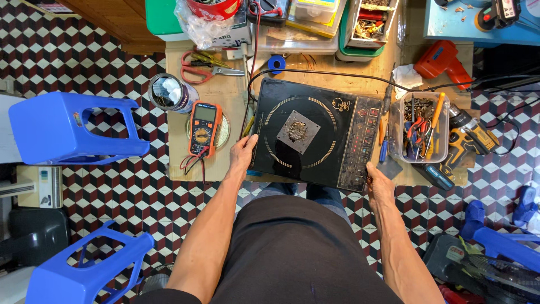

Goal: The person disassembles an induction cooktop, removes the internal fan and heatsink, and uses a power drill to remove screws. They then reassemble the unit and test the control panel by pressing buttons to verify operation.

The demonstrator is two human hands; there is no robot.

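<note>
At the far left, two blue plastic stools (pixel 73 128) with open slotted sides lie on a floor (pixel 140 191) of small tiles in a red, black and white cube pattern. Next comes the low wooden table (pixel 179 160), its top pale and worn. On it a round metal can (pixel 169 92) lies tilted with its shiny open mouth showing, red-handled scissors (pixel 203 63) lie behind it, and an orange multimeter (pixel 204 127) with a grey screen and a round dial rests on a flat round metal lid, its thin red and black leads hanging over the table edge. Just beside it the left hand (pixel 243 152) grips the left near corner of the induction cooker (pixel 315 134), fingers curled around the edge with the thumb on top. The cooker is a flat black glass slab with rounded corners, lying in the middle of the table and slightly turned; it has thin gold rings, a square grey patch with a burnt rough spot in the middle, and a dusty panel of buttons along its right side. The right hand (pixel 378 183) holds the right near corner, closed on the edge. Further right stands a clear plastic box (pixel 421 127) full of pliers and screwdrivers, then a yellow and black cordless drill (pixel 471 138), and behind them an orange drill (pixel 444 62).
</note>
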